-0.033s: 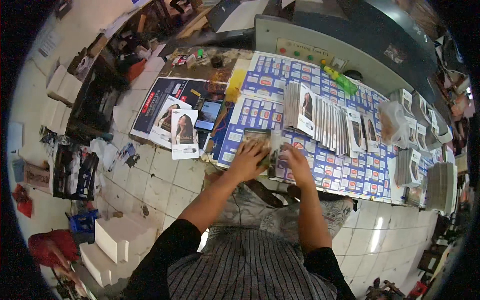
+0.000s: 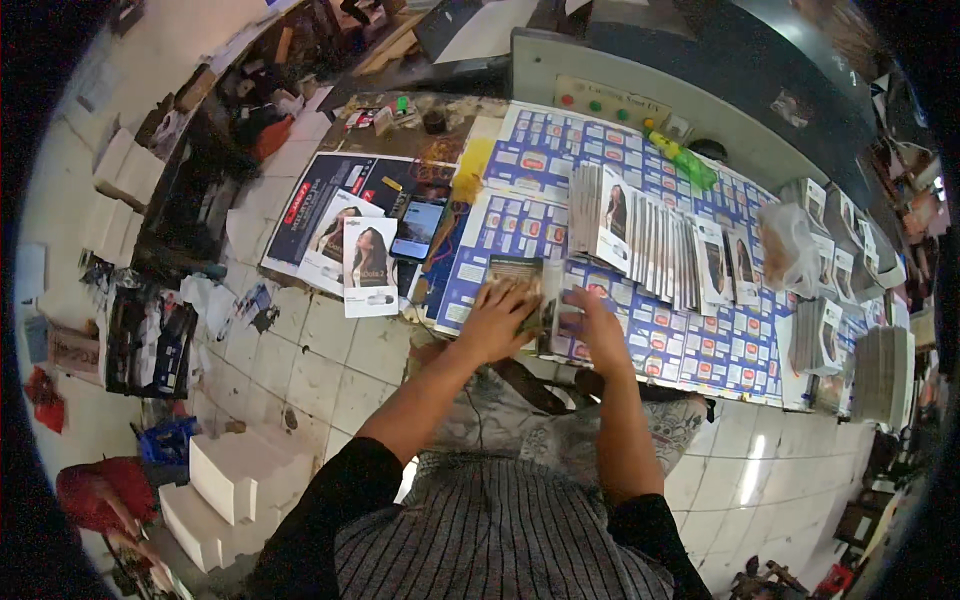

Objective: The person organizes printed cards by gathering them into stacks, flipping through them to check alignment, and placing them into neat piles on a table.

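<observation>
On the table's near edge lies a dark printed folded card or leaflet [image 2: 516, 268]; its exact kind is not clear. My left hand [image 2: 497, 320] presses on it, palm down with fingers spread. A narrow pale strip [image 2: 552, 295] runs along the right side of this piece, between my two hands. Just right of that strip is my right hand [image 2: 600, 328], fingers loosely stretched toward it and apart, with nothing visibly held. Whether its fingertips touch the strip is hard to tell. Beyond it stands a long row of printed white cards [image 2: 660, 245] showing a long-haired figure, leaning on one another.
A phone [image 2: 418, 228] lies left of my hands, beside two white printed cards [image 2: 370, 268]. A green bottle [image 2: 690, 165] rests near the grey machine panel [image 2: 600, 80]. At right are a clear plastic bag [image 2: 787, 248] and card stacks [image 2: 817, 335]. Blue printed sheets [image 2: 650, 345] cover the table.
My right hand has shifted very slightly, its fingers straightening a little beside the pale strip. My left hand stays in place on the printed piece.
</observation>
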The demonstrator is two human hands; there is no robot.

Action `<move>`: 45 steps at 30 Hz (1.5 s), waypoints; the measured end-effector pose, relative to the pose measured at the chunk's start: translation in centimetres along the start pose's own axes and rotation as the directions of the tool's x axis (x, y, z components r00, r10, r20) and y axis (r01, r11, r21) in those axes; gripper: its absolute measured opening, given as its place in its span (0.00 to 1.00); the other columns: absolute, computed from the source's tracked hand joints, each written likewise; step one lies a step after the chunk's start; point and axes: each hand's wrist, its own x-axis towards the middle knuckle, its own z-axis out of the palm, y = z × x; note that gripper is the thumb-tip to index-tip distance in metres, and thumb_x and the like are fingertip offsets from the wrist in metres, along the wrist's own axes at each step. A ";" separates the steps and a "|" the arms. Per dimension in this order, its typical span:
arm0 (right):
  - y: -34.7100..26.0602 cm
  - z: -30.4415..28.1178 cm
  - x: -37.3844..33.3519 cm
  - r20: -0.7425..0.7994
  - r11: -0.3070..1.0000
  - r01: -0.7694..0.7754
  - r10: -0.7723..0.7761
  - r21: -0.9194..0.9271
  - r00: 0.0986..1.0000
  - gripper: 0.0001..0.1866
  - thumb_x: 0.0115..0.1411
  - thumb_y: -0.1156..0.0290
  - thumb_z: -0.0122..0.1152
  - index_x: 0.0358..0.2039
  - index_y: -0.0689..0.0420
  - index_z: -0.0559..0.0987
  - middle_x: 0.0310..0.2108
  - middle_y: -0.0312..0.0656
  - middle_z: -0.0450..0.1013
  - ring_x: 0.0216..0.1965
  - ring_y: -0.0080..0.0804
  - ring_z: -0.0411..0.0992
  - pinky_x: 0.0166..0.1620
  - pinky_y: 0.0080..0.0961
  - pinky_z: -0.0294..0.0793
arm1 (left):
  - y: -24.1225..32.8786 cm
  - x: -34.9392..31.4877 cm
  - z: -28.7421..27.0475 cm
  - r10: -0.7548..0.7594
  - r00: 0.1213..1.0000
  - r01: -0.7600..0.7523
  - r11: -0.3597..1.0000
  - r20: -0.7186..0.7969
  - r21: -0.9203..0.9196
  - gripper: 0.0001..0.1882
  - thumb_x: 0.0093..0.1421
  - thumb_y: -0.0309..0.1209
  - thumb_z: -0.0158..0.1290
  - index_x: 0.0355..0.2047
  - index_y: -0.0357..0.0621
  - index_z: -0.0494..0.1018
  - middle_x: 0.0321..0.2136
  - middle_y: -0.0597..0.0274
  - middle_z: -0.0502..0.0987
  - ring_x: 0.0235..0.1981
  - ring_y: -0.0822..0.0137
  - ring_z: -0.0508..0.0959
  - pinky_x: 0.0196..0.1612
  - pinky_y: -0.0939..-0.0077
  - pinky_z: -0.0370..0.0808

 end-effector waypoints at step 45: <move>1.9 6.1 4.8 0.442 0.109 0.492 -0.307 -0.864 0.843 0.38 0.59 0.42 0.52 0.64 0.51 0.64 0.69 0.53 0.49 0.70 0.51 0.44 0.68 0.53 0.42 | -8.2 -1.0 -4.5 -0.025 0.972 0.054 0.991 0.234 -0.120 0.47 0.49 0.58 0.60 0.65 0.53 0.60 0.70 0.65 0.51 0.71 0.50 0.46 0.64 0.47 0.49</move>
